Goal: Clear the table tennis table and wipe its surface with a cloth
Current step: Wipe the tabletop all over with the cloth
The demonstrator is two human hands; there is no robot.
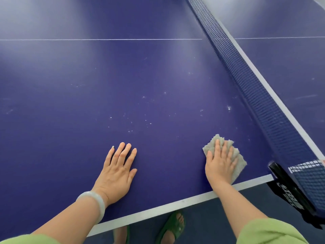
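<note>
Wiping is under way: my right hand [220, 164] presses the folded grey cloth [236, 155] flat, fingers spread; my left hand [117, 173] lies flat on the blue table tennis table [88, 85]. Next, sweep forward through the white specks [137, 120] ahead of my fingertips.

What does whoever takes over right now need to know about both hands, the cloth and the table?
Left hand: flat on the dark blue table tennis table, fingers straight, holding nothing.
Right hand: pressing a folded grey fabric cloth flat near the white front edge, beside the dark blue mesh net.
Done: no loose items in view on the surface.
To do: white specks ahead of both hands need wiping; far half only partly visible.
</note>
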